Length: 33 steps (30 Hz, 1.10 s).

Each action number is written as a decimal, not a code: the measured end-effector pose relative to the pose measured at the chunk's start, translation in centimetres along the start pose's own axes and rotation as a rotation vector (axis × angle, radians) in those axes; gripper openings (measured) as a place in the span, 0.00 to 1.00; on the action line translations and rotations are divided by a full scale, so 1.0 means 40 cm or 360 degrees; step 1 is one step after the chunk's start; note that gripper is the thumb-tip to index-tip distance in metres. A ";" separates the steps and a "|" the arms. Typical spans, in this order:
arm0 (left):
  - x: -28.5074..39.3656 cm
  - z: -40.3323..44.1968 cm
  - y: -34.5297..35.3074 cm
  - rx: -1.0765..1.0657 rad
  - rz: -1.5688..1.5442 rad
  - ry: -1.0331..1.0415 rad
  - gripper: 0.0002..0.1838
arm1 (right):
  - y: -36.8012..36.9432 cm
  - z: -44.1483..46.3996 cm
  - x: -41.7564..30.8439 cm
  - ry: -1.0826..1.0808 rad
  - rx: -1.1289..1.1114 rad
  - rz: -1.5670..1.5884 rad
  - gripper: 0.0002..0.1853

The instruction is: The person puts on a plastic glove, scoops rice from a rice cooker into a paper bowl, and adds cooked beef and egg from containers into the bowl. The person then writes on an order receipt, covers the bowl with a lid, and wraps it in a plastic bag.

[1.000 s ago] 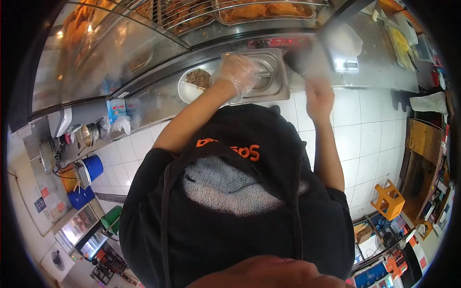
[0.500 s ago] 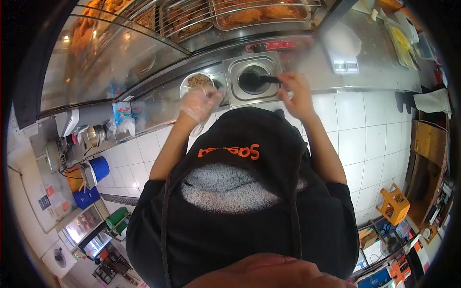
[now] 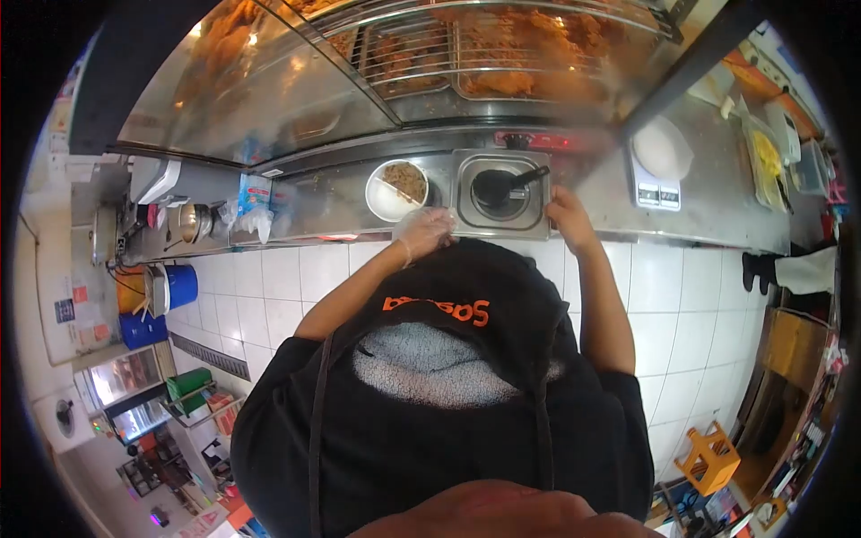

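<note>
A square steel pan (image 3: 462,193) is set at the counter's front edge, with a round opening in its middle. A black ladle (image 3: 495,186) rests in that opening, its handle slanting up to the right over the rim. My left hand (image 3: 429,231), in a clear plastic glove, is closed at the pan's left front edge. My right hand (image 3: 569,216) is bare, its fingers closed at the pan's right rim. Just beyond my left hand stands a white bowl (image 3: 387,207) of white rice and brown shredded food.
Behind the pan is a glass display case (image 3: 242,99) with trays of fried food (image 3: 493,82). A white scale (image 3: 657,195) stands on the counter to the right, and a blue-and-white packet (image 3: 255,194) to the left. A yellow stool (image 3: 708,459) is on the tiled floor.
My right hand has let go of the ladle and moved to the pan's right rim. My left hand has left the bowl for the pan's left edge. The whole view has shifted.
</note>
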<state>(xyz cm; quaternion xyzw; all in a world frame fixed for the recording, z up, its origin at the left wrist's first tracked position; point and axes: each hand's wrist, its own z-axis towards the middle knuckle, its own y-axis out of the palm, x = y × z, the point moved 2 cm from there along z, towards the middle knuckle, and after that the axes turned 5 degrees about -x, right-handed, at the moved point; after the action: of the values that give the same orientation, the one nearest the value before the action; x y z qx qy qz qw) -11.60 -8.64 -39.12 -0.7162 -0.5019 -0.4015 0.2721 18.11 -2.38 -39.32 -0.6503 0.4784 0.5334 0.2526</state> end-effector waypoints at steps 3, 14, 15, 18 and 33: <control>0.068 -0.047 -0.011 -0.0103 -0.0026 0.0061 0.09 | 0.025 -0.046 -0.055 -0.0015 -0.0037 0.0290 0.05; 0.540 -0.248 -0.053 0.0468 0.0099 0.0793 0.12 | 0.138 -0.054 -0.515 -0.0655 -0.0243 0.0561 0.08; 0.581 -0.234 -0.071 0.0576 0.0796 0.0706 0.13 | 0.153 -0.041 -0.552 -0.0652 -0.0203 0.0586 0.08; 0.615 -0.177 -0.104 0.0650 0.0682 0.0637 0.13 | 0.153 0.043 -0.579 -0.0715 -0.0125 0.0635 0.06; 0.340 -0.197 -0.180 0.0206 -0.0376 0.0709 0.22 | 0.330 0.290 -0.552 -0.0736 -0.0188 0.0809 0.08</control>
<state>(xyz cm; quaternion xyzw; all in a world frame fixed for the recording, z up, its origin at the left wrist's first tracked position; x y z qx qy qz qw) -18.35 -5.58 -23.50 -0.5275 -0.5345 -0.5453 0.3725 1.70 9.66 -19.81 -0.3858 0.5234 0.7392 0.1755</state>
